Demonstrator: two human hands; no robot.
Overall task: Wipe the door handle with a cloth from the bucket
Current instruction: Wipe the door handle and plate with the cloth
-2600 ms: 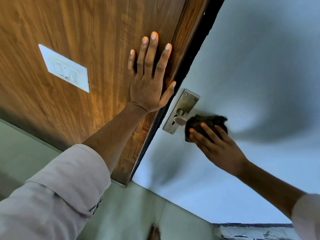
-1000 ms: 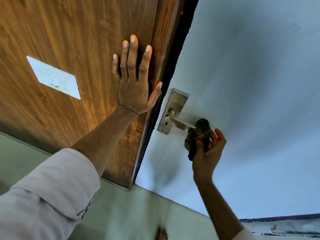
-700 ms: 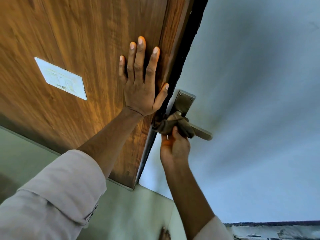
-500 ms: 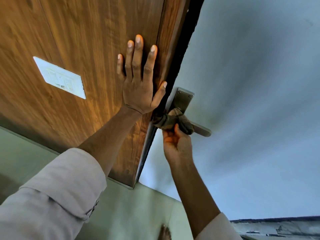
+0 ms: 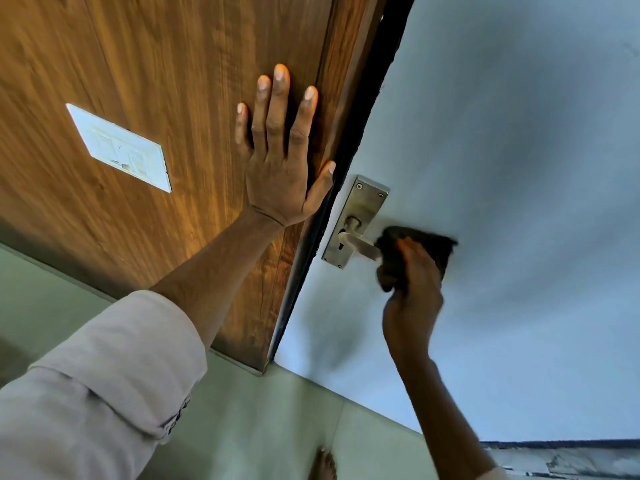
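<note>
A metal lever door handle [image 5: 358,244] sits on a steel backplate [image 5: 363,206] on the pale grey door [image 5: 502,150]. My right hand [image 5: 414,289] grips a dark cloth [image 5: 433,245] wrapped over the outer end of the lever, which the cloth hides. The inner part of the lever and the keyhole show bare. My left hand [image 5: 280,157] lies flat with fingers spread on the brown wooden panel [image 5: 166,64], just left of the door's black edge. The bucket is out of sight.
A white switch plate [image 5: 119,148] is set in the wooden panel at left. Pale green floor tiles [image 5: 263,427] lie below, with a bare foot [image 5: 323,462] at the bottom edge. A worn grey sill [image 5: 561,459] runs along the bottom right.
My right hand has slid the cloth from the base of the lever by the backplate out to its far end. My left hand stays pressed on the wooden panel.
</note>
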